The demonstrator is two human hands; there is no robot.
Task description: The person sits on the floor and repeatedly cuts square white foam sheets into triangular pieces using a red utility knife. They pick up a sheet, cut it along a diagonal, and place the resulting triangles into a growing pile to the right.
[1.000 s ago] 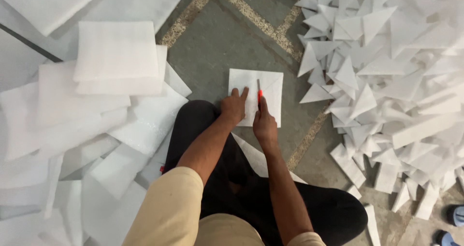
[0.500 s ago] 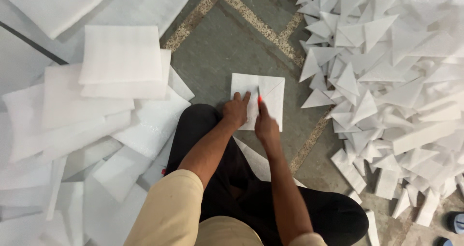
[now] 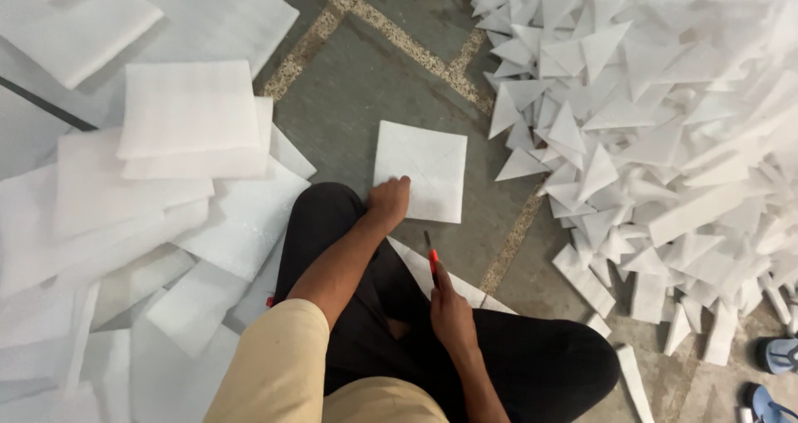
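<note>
**Clerk:** Foam square (image 3: pixel 421 170), white, one piece, flat on the grey floor. Head view, the only view on file. Status?

**Checker:** Left hand (image 3: pixel 389 200) pressed on its near corner, fingers curled down onto the sheet, pinning it and not lifting it. Faint lines run corner to corner across the square. Whether they are cuts right through or only scores, I cannot tell.

**Clerk:** Second hand?

**Checker:** Right hand (image 3: pixel 451 313) closed around a red-handled knife (image 3: pixel 432 258), blade pointing toward the square. It sits nearer the body than the pinning hand, over the black trouser leg, apart from the sheet. The blade tip is not touching the foam.

**Clerk:** Stock outward of the grip?

**Checker:** To the right of the knife hand, a large heap of white foam triangles (image 3: pixel 648 115), well apart from the square. To the left of the pinning hand, a stack of uncut foam sheets (image 3: pixel 187 120), many deep and overlapping. One more sheet (image 3: pixel 432 277) lies under the knee, just below the knife.

**Clerk:** Progress, by your judgement?

**Checker:** A great many triangles are done, going by the heap. This square reads as marked or sliced but not yet parted. The left-hand stack suggests plenty of sheets are left.
</note>
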